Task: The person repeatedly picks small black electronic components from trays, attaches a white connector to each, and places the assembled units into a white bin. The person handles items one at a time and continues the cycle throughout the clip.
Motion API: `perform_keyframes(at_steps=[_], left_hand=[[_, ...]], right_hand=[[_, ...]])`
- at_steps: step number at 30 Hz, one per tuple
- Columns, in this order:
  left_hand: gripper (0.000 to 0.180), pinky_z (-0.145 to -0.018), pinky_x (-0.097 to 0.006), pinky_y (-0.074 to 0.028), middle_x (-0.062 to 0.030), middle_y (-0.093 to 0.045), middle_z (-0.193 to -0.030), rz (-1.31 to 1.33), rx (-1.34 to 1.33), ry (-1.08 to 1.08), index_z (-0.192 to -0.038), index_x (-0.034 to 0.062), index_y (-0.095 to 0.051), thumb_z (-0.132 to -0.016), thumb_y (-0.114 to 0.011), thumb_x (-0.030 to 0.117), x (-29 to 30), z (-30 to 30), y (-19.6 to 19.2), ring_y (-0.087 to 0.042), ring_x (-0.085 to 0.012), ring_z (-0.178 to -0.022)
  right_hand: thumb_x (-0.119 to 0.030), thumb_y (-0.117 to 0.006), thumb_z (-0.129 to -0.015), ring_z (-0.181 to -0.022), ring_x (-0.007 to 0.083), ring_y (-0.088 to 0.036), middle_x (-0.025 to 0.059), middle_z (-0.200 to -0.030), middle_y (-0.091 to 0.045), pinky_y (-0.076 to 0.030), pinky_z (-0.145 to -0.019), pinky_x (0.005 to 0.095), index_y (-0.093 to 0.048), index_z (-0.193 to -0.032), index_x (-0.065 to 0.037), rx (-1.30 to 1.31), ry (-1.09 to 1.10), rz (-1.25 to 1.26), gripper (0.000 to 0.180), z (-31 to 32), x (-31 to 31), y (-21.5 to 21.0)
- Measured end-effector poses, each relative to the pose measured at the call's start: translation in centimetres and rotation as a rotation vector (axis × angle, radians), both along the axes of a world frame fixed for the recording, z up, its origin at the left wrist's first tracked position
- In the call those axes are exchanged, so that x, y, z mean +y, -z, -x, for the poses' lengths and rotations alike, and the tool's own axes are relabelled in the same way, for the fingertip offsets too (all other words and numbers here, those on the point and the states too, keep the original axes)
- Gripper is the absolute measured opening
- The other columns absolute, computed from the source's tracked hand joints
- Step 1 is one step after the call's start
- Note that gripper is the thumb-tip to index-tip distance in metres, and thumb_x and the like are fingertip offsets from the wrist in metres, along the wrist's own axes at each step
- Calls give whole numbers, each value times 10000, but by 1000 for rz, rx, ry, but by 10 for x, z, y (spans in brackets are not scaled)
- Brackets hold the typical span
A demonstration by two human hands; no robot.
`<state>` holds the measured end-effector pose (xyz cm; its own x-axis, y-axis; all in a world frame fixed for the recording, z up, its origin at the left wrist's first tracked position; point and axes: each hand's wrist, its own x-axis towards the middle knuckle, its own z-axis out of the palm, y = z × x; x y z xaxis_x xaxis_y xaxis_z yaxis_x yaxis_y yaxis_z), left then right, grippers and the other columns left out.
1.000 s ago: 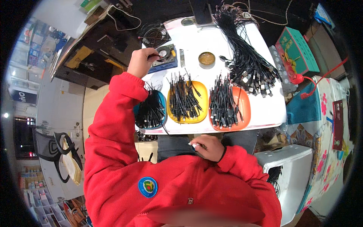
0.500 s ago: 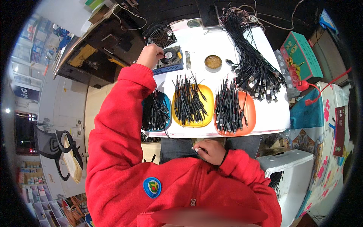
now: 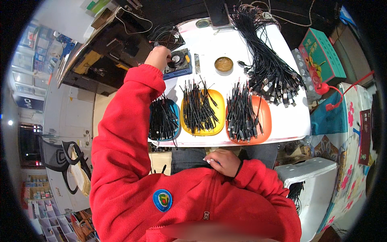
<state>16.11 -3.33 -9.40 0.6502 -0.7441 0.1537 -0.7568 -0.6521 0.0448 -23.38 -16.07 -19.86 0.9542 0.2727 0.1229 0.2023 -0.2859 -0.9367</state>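
My left hand (image 3: 159, 57) reaches out in a red sleeve to the far left of the white table (image 3: 209, 44) and rests on a blue-edged box with a round knob (image 3: 178, 63); its fingers are curled at the box, and what they grip is hidden. My right hand (image 3: 224, 162) lies close to my chest below the table's near edge, fingers curled around something small and pale. In front of me stand a blue tray (image 3: 163, 119), a yellow tray (image 3: 201, 111) and an orange tray (image 3: 246, 115), each heaped with short black cable pieces.
A big bundle of black cables with plugs (image 3: 268, 64) covers the table's far right. A round brass tin (image 3: 223, 64) sits mid-table and a small fan (image 3: 167, 37) at the far left. A green box (image 3: 323, 56) and a white crate (image 3: 310, 177) stand on the right.
My left hand has stayed at the blue-edged box while the view shifted downward. My right hand has kept its place near my chest.
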Motion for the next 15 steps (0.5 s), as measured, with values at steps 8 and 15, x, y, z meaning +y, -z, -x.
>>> perform_keyframes(at_steps=[8, 15], left_hand=[[103, -680, -418, -510, -197, -643, -763, -42, -23, -13, -783, 6, -688, -683, -696, 31, -2, 1, 1, -637, -371, -754], [116, -666, -415, -509, -180, -640, -787, 28, -81, -17, -809, 24, -694, -694, -691, 34, 2, 6, 5, -627, -368, -747]], right_hand=[[-157, -534, -854, -839, 315, -619, 139, -854, -628, -482, -761, 401, -606, -954, -62, -7, 12, -15, 156, 1, 0, -1], [-159, -526, -878, -840, 326, -614, 134, -856, -633, -483, -750, 406, -604, -948, -57, -23, 64, 5, 146, 4, 0, -5]])
